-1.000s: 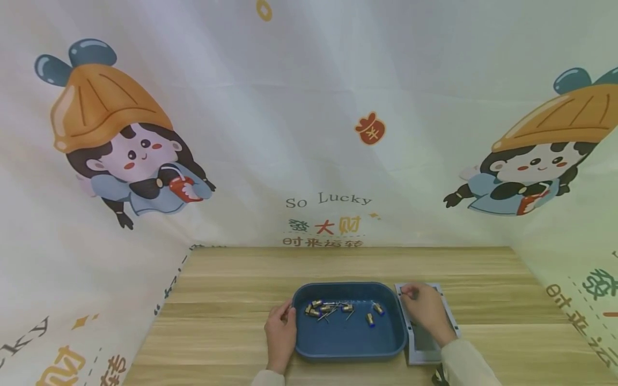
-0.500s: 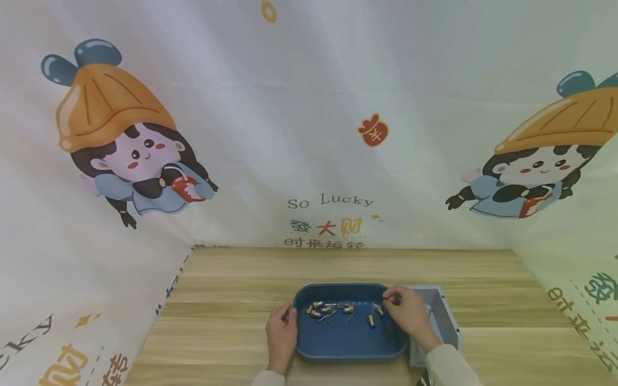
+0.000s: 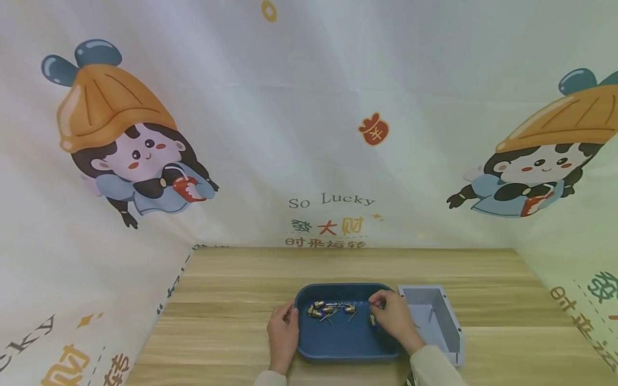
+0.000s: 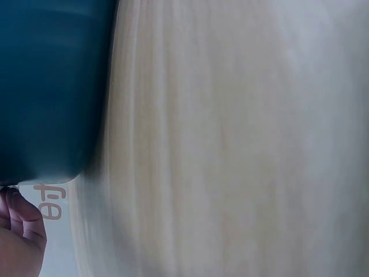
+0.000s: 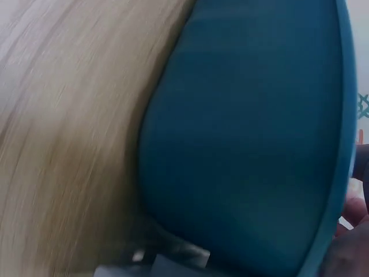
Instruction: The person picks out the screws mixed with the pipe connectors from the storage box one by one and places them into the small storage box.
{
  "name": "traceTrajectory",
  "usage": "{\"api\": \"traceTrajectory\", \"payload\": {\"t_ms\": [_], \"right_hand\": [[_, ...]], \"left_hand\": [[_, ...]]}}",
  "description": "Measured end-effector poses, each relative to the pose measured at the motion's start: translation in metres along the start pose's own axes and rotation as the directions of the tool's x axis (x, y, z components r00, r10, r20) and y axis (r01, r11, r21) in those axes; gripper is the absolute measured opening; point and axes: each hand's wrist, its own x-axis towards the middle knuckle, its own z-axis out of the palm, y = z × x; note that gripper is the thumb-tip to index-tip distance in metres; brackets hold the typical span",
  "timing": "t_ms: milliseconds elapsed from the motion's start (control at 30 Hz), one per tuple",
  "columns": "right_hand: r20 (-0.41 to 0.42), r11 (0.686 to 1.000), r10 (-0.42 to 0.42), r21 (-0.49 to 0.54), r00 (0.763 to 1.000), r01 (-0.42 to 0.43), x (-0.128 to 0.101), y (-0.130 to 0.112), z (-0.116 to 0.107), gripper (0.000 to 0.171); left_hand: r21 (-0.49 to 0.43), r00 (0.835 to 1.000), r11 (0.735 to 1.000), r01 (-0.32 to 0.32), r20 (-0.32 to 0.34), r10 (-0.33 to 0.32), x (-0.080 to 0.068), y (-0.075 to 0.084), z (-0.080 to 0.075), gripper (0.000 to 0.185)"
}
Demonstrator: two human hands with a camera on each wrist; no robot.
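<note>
My left hand grips the left rim of a dark blue tray between thumb and fingers. Inside it, small brass-coloured cylinders with blue ends and thin metal pins lie in a loose group at the back left. Another brass-coloured cylinder lies apart on the right. Over the tray's right part is my right hand, fingers bent and pointing down and left. Whether anything is between those fingertips is hidden. In the right wrist view the tray's outer wall covers most of that hand.
A grey open box stands against the tray's right side, with a few thin pieces inside, partly behind my right forearm. Wooden tabletop surrounds both. A printed cloth hangs along the back and sides.
My right hand has moved left from above the grey box to above the tray, covering the rearmost cylinder on the right. The left hand keeps its hold on the rim.
</note>
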Motion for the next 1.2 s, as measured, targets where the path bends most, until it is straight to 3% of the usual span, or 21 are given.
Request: {"api": "traceTrajectory", "payload": {"t_ms": [267, 1200], "right_hand": [[0.07, 0.993, 0.109, -0.049, 0.992, -0.106, 0.005, -0.004, 0.013, 0.013], [0.118, 0.975, 0.203, -0.118, 0.972, -0.189, 0.006, 0.004, 0.039, 0.02]], "left_hand": [[-0.013, 1.0, 1.0, 0.001, -0.002, -0.001, 0.001, 0.001, -0.001, 0.022], [-0.005, 1.0, 1.0, -0.015, -0.02, 0.015, 0.002, -0.002, 0.0, 0.021]]}}
